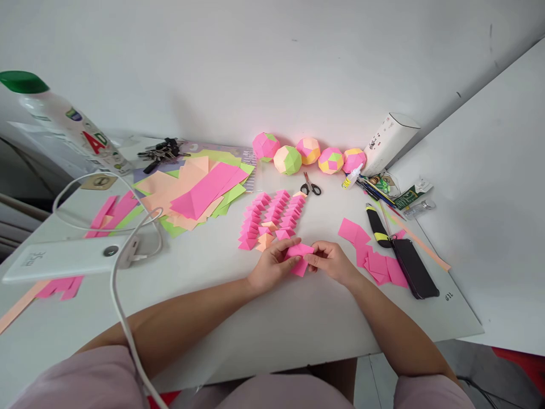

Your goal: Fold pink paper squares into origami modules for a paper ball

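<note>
Between my hands is a pink paper piece, partly folded, with a flap hanging below. My left hand grips its left side between thumb and fingers. On the right edge, my right hand pinches it with thumb and forefinger. Just beyond my left hand stand rows of folded pink paper units, with a few peach ones among them. To the right of my right hand lie loose pink paper squares, some overlapping.
Several faceted paper balls line the wall near black-handled scissors. Coloured sheets and keys lie at back left. A power bank trails a white cable on the left. A cutter and phone sit right.
</note>
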Demonstrator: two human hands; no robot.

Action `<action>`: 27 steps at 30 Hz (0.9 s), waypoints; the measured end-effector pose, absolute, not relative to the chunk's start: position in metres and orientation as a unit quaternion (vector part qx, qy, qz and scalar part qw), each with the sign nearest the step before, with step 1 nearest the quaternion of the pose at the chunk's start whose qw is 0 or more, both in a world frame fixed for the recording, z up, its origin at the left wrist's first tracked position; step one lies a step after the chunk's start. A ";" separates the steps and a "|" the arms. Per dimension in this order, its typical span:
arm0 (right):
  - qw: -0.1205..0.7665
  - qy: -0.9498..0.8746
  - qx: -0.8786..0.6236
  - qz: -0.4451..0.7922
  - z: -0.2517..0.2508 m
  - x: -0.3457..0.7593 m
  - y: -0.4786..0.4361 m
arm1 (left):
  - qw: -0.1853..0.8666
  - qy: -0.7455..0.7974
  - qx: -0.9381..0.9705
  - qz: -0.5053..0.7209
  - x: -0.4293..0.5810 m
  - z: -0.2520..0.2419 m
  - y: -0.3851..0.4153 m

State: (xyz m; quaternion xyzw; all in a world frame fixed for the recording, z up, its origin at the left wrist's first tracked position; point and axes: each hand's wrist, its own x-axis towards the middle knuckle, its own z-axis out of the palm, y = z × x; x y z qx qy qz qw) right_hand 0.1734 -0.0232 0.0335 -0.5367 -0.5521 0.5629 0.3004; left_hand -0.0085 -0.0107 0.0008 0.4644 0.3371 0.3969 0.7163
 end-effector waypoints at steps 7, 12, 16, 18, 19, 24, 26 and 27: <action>0.299 -0.568 -0.538 0.547 0.034 0.174 -0.023 | 0.704 0.342 0.472 0.407 -0.008 0.001 -0.011; 0.309 -0.563 -0.522 0.561 0.037 0.173 -0.024 | 0.721 0.325 0.457 0.407 -0.008 0.003 -0.011; 0.301 -0.556 -0.502 0.590 0.038 0.172 -0.025 | 0.741 0.285 0.450 0.409 -0.007 0.004 -0.011; 0.303 -0.554 -0.498 0.594 0.038 0.172 -0.025 | 0.738 0.282 0.451 0.415 -0.007 0.004 -0.011; 0.307 -0.554 -0.497 0.593 0.038 0.172 -0.025 | 0.736 0.282 0.452 0.417 -0.007 0.004 -0.011; 0.330 -0.550 -0.490 0.590 0.036 0.172 -0.025 | 0.724 0.287 0.464 0.422 -0.007 0.002 -0.011; 0.333 -0.550 -0.489 0.589 0.035 0.172 -0.025 | 0.715 0.294 0.471 0.425 -0.007 0.002 -0.011; 0.334 -0.551 -0.490 0.588 0.035 0.172 -0.025 | 0.710 0.299 0.477 0.423 -0.007 0.003 -0.011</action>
